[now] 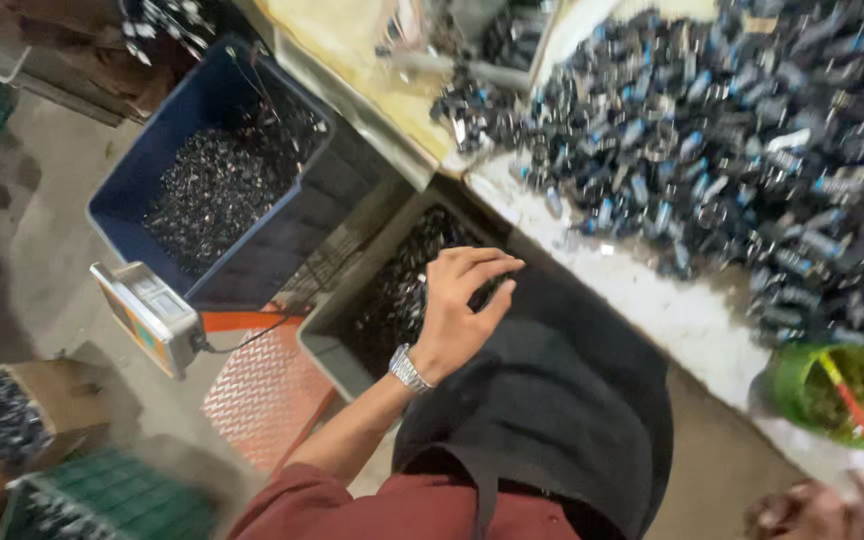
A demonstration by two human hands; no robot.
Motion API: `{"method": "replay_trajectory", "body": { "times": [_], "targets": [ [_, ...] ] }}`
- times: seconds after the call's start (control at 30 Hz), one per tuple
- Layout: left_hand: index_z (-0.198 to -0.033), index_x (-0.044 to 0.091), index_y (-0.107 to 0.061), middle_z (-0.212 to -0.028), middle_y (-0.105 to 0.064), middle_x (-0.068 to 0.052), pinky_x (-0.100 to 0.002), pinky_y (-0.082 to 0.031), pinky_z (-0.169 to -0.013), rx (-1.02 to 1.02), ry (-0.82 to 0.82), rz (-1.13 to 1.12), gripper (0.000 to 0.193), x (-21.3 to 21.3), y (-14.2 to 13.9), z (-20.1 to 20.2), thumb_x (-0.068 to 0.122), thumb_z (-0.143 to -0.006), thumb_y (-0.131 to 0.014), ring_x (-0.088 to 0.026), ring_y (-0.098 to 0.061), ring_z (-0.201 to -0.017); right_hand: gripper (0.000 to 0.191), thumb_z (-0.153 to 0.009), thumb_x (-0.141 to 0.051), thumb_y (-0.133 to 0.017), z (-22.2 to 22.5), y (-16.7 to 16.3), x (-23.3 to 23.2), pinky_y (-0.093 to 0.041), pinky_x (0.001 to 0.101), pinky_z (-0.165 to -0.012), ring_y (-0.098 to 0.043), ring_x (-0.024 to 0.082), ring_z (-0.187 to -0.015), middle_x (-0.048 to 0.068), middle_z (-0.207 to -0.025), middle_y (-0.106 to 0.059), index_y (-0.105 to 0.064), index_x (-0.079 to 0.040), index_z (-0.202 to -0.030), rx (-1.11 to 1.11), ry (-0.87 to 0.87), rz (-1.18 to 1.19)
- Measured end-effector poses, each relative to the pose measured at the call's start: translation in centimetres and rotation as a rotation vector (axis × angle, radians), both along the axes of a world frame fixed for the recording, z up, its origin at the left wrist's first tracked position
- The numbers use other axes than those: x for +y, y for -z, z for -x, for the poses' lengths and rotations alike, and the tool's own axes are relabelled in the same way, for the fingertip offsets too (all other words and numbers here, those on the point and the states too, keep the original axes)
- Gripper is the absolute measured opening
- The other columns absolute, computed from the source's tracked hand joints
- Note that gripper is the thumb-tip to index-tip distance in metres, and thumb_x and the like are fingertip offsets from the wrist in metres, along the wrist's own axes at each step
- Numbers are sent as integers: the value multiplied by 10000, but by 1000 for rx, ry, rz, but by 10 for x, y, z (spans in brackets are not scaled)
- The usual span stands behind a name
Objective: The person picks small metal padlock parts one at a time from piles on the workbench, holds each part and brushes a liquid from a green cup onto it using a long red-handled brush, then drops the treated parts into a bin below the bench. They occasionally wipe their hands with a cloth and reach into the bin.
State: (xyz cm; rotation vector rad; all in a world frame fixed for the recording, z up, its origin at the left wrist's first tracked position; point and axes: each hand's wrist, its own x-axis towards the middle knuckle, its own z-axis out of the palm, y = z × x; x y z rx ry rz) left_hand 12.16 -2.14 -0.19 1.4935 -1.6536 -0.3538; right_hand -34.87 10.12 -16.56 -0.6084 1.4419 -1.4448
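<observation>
Black cloth (552, 420) lies beside the left hand (457, 310) over a grey crate (337, 345) of small metal parts.

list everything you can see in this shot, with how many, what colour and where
small metal parts: a large heap, too many to count, dark with blue bits, on the pale worktop at upper right
worktop: one, whitish, running diagonally on the right
blue crate: one, on the floor at upper left, holding dark small parts
grey crate: one, below the worktop edge, holding dark parts
scale: one, grey display on an orange patterned platform, left of centre
cardboard box: one, brown, lower left, with dark parts
green cup: one, lower right, with a red and yellow stick in it
black apron: one, on the person's lap
wristwatch: one, silver, left wrist
left hand: over the grey crate, fingers curled
right hand: blurred, bottom right corner
</observation>
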Motion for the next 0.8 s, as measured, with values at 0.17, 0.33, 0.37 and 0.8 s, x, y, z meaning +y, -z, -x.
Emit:
{"method": "replay_trajectory", "body": {
  "times": [0.17, 0.33, 0.37, 0.8],
  "targets": [
    [-1097, 106, -702, -1164, -710, -75, -417, -485, -989, -90, 73, 219, 194, -121, -12, -45, 182, -922, -736, -300, -654, -1114, 316, -1106, -183, -541, -8, 22, -11, -494, 325, -518, -574, 168, -528, 119, -784, -640, -575, -15, -1371, 374, -212, 81],
    [-1183, 12, -713, -1048, -684, -164, -569, -396, -873, -601, -320, 313, 664, -286, -48, -104, 576, -835, -754, -388, -545, -1029, 258, -1123, -138, -548, -78, -36, -12, -469, 267, -593, -559, 114, -596, 131, -872, -692, -639, 10, -1314, 560, -90, 30],
    [-1112, 32, -725, -1039, -688, -145, -587, -380, -900, -675, -278, 251, 581, -302, -51, -106, 549, -848, -747, -373, -548, -1047, 244, -1109, -121, -569, -96, -55, -15, -475, 250, -628, -565, 102, -651, 128, -883, -698, -657, 10, -1295, 597, -81, 61],
    [-1114, 40, -712, -1046, -684, -94, -373, -510, -912, 172, 300, 306, 288, -114, -117, -7, 161, -882, -831, -284, -642, -992, 803, -1039, -488, -610, -253, -205, -166, -228, 429, -1296, -327, 277, -1552, 145, -1678, -291, -241, -63, -1611, 477, -487, 780]
  ]
}}
